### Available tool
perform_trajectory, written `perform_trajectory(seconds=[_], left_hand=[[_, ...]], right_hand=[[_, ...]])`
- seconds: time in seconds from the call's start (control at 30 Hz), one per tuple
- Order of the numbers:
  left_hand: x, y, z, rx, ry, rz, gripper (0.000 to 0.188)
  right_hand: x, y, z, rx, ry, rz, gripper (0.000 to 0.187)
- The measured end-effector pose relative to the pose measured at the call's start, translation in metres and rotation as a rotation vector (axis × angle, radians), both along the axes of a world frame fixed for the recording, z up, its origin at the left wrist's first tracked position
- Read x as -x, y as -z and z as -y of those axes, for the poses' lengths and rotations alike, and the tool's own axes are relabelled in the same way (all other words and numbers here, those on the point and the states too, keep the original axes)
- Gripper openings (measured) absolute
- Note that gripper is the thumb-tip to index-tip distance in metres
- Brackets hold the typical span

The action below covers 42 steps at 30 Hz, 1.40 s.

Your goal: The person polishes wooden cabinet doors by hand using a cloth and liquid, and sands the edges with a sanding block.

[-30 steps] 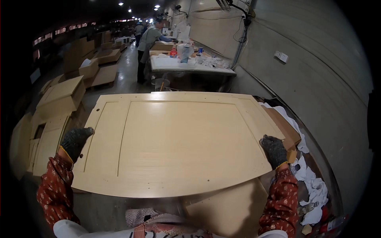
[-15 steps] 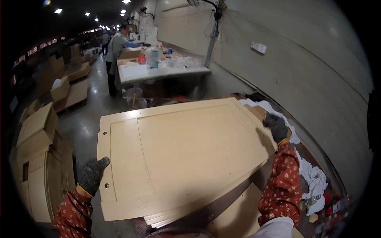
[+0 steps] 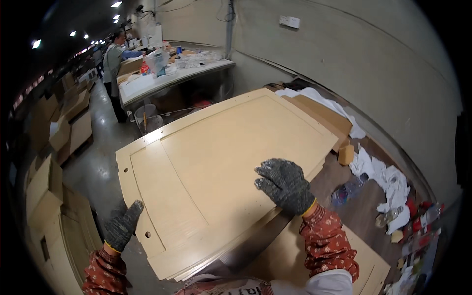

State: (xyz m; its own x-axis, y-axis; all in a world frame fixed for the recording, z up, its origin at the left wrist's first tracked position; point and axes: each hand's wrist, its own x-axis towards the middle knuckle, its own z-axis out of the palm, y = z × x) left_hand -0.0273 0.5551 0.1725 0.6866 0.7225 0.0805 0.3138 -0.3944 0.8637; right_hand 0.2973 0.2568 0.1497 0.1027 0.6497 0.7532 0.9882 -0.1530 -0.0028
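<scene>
A large cream-coloured panel (image 3: 231,152) with a recessed field and round holes along its left border lies tilted before me, its edges showing more layers beneath. My left hand (image 3: 123,226), in a dark grey knit glove, is at the panel's left edge, thumb on the border and the other fingers partly hidden. Over the near right part of the panel is my right hand (image 3: 285,187), gloved the same way, fingers extended and holding nothing. Whether its palm touches the surface I cannot tell. A second cream panel (image 3: 364,250) shows lower down, under my right forearm.
A foam-like tan block (image 3: 346,154), a plastic bottle (image 3: 348,189) and white cloths (image 3: 383,177) lie on the brown surface at right. Beyond is a cluttered white table (image 3: 172,78) with a person (image 3: 114,64) beside it. Stacked boards (image 3: 64,216) stand at left.
My right hand has left the panel's far right edge and come in over its near part. The view has turned, and the panel appears more slanted. My left hand stays at the left edge.
</scene>
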Motion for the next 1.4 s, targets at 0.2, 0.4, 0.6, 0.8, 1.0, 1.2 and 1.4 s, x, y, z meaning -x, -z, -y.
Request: perform_trajectory(seconds=[0.2, 0.4, 0.6, 0.8, 1.0, 1.2, 1.4], left_hand=[[0.0, -0.019, 0.002, -0.416, 0.01, -0.429, 0.043], [-0.005, -0.048, -0.007, -1.147, 0.152, -0.392, 0.047], [-0.05, -0.059, 0.026, -1.173, 0.832, 0.214, 0.06], [-0.077, -0.039, 0.059, -1.031, 1.16, 0.07, 0.061], [-0.07, -0.034, 0.054, -1.071, 1.18, -0.025, 0.061], [-0.072, -0.039, 0.081, -1.004, 1.058, -0.03, 0.051], [-0.108, -0.043, 0.144, -1.398, 0.944, -0.036, 0.048]], right_hand=[[-0.001, -0.006, 0.004, 0.012, 0.062, -0.083, 0.025], [-0.004, 0.006, 0.008, 0.008, 0.141, -0.13, 0.027], [0.002, 0.017, 0.011, -0.084, 0.34, -0.154, 0.02], [0.039, 0.037, 0.025, -0.305, 0.662, -0.126, 0.026], [0.13, 0.089, 0.121, -0.162, 0.908, -0.512, 0.035], [0.204, 0.115, 0.256, -0.13, 1.249, -0.575, 0.033], [0.258, 0.138, 0.428, -0.042, 1.453, -0.318, 0.03]])
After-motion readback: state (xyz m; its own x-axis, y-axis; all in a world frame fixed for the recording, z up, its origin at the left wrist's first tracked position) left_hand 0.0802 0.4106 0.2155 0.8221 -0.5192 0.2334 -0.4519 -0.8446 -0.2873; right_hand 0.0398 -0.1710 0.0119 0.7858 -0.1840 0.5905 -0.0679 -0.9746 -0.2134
